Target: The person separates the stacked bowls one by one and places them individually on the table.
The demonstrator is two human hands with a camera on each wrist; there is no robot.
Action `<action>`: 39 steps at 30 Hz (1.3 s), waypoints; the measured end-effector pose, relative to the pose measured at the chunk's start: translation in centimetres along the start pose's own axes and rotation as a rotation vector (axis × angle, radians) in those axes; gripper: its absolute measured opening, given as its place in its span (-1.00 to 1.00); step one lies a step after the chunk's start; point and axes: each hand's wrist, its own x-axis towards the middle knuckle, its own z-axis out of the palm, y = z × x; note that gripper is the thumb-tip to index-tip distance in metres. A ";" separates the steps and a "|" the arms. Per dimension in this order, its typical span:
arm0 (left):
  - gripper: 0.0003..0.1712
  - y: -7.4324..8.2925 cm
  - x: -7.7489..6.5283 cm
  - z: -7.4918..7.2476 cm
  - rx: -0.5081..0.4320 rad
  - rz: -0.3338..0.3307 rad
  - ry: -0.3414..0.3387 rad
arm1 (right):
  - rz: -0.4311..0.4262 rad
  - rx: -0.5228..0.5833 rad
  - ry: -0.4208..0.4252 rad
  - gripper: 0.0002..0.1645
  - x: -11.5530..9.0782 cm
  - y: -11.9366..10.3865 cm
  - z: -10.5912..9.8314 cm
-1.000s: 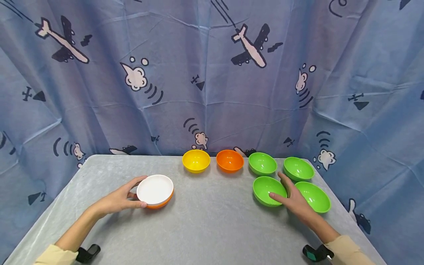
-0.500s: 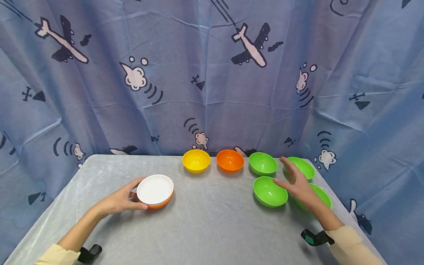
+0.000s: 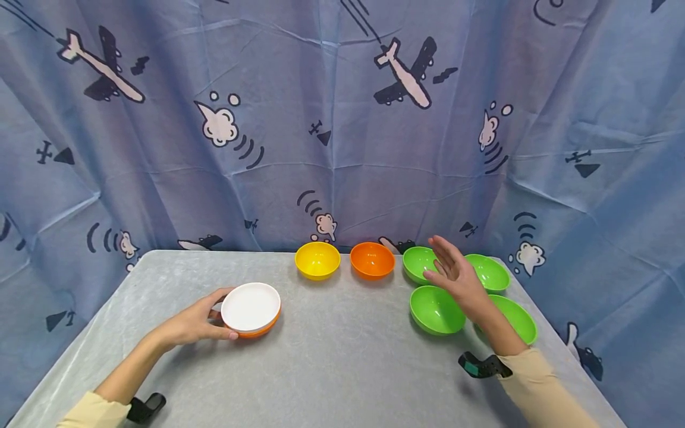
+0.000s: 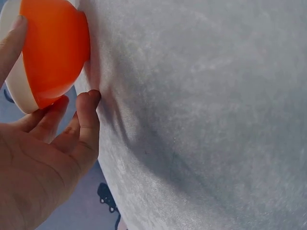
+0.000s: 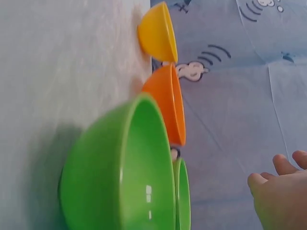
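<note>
My left hand (image 3: pixel 195 321) holds a white bowl (image 3: pixel 250 306) nested in an orange bowl (image 4: pixel 55 52) at the left of the table. Its thumb is on one side and fingers are on the other, near the rims; the orange bowl's base is on the table. At the right, my right hand (image 3: pixel 457 279) hovers with spread fingers above several green bowls and holds nothing. It partly hides the far left green bowl (image 3: pixel 416 261). The near left green bowl (image 3: pixel 436 309) shows fully, large in the right wrist view; the forearm covers part of the near right green bowl (image 3: pixel 516 321).
A yellow bowl (image 3: pixel 317 260) and a single orange bowl (image 3: pixel 371 260) stand along the back edge of the grey table (image 3: pixel 332 368). Another green bowl (image 3: pixel 493 273) is at the back right. A blue patterned curtain (image 3: pixel 289 119) hangs behind the table.
My right hand has first lifted over the right-hand green bowls, then moved left above the far left one. My left hand and its two nested bowls have stayed in place.
</note>
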 end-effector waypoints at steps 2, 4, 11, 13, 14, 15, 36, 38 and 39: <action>0.08 0.0 0.0 0.0 0.001 0.000 -0.001 | -0.004 0.040 -0.005 -0.08 0.5 0.1 0.8; 0.08 0.1 0.0 0.0 0.002 0.002 -0.003 | -0.011 0.070 -0.010 -0.09 0.9 0.1 1.7; 0.08 0.3 -0.1 0.1 0.009 -0.001 0.007 | -0.051 0.177 -0.034 -0.11 2.8 0.0 5.0; 0.09 0.4 -0.1 0.1 0.002 -0.003 0.005 | -0.054 0.210 -0.043 -0.11 3.2 -0.2 5.9; 0.10 0.4 -0.1 0.1 0.003 -0.005 0.003 | -0.056 0.226 -0.046 -0.11 3.4 -0.3 6.4; 0.11 0.4 -0.2 0.1 0.001 -0.005 0.002 | -0.059 0.242 -0.046 -0.12 3.6 -0.4 6.9; 0.06 0.4 -0.1 -0.4 -0.004 -0.002 -0.003 | -0.084 0.444 -0.151 -0.05 6.2 0.6 16.5; 0.07 0.4 -0.1 -0.4 -0.003 -0.008 -0.001 | -0.091 0.434 -0.173 -0.06 6.2 0.8 17.2; 0.07 0.3 -0.1 -0.4 -0.002 -0.010 0.000 | -0.093 0.431 -0.185 -0.07 6.2 0.9 17.5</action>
